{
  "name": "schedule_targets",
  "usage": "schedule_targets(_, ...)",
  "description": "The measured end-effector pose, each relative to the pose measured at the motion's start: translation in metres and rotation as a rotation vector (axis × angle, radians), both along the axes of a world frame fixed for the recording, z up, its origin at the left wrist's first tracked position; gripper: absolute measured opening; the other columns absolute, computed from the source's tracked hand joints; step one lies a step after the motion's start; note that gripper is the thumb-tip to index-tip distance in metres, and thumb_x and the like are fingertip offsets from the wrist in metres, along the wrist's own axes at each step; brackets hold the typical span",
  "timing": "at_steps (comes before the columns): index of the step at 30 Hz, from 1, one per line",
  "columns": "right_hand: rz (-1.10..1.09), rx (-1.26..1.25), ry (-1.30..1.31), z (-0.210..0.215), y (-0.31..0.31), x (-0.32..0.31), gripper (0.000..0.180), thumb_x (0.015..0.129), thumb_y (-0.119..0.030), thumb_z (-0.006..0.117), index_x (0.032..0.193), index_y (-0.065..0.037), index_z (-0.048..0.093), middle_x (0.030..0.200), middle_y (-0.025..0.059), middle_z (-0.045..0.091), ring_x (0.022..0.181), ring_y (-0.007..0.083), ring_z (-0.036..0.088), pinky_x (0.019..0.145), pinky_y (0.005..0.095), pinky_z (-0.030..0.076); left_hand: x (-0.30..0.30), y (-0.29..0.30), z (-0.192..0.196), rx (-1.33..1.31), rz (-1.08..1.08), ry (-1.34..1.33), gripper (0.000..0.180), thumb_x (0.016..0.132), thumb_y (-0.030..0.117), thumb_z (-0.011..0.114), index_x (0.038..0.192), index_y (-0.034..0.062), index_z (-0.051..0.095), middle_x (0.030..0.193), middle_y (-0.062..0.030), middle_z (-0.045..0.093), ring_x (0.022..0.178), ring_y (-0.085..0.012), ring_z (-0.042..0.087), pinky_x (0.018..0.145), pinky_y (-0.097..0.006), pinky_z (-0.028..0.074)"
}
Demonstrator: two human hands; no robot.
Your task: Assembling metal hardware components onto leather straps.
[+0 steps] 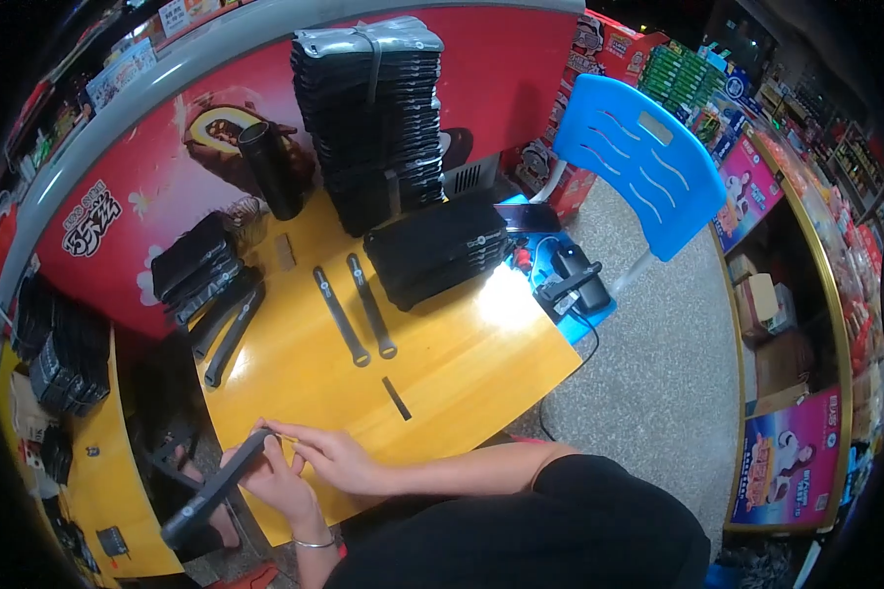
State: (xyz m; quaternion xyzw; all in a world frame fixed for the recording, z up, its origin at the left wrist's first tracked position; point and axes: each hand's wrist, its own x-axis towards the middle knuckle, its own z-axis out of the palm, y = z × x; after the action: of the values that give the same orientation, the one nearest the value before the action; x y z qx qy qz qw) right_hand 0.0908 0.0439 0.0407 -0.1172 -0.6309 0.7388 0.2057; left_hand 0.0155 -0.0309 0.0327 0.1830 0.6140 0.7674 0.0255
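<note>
Hands [300,471] | both grip one black strap [216,486], seemingly closed | table [462,363]: two loose straps [354,304]

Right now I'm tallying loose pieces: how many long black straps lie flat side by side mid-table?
2: the left strap and the right strap, parallel before the low black stack. More may hide among the bundles at the table's left edge.

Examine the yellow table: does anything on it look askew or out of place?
The tall stack of black pouches leans slightly against the red cabinet, and one small black strip lies alone, away from the paired black straps.
</note>
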Motion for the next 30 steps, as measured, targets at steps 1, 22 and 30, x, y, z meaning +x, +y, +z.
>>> schedule_targets(1,0.000,0.037,-0.007,-0.004,0.001,-0.001,0.042,0.095,-0.006,0.044,0.137,-0.008,0.046,0.128,0.0140,0.056,0.091,0.0202,0.064,0.081,0.0279,0.051,0.000,-0.001,0.000,-0.002,0.001,0.002,0.033,0.088,-0.004,0.056,0.113,0.0046,0.037,0.118,-0.0177,0.053,0.108,-0.0234,0.057,0.097,-0.034,0.046)
schedule_targets(22,-0.131,0.368,-0.060,-0.011,0.014,0.003,0.024,0.091,-0.010,0.055,0.112,-0.003,0.062,0.080,0.0154,0.067,0.068,0.0261,0.067,0.062,0.0317,0.052,-0.019,-0.016,0.002,-0.007,-0.394,-0.395,0.053,0.079,-0.015,0.059,0.124,0.0038,0.037,0.109,-0.0087,0.050,0.098,-0.0180,0.056,0.085,-0.030,0.050)
schedule_targets(30,-0.106,0.526,-0.124,-0.007,0.029,0.004,0.023,0.089,-0.009,0.057,0.110,-0.005,0.064,0.078,0.0133,0.068,0.068,0.0239,0.068,0.060,0.0304,0.052,-0.020,-0.011,-0.005,-0.028,-0.302,-0.107,0.050,0.078,-0.014,0.061,0.122,0.0001,0.041,0.108,-0.0090,0.053,0.099,-0.0178,0.058,0.087,-0.029,0.048)
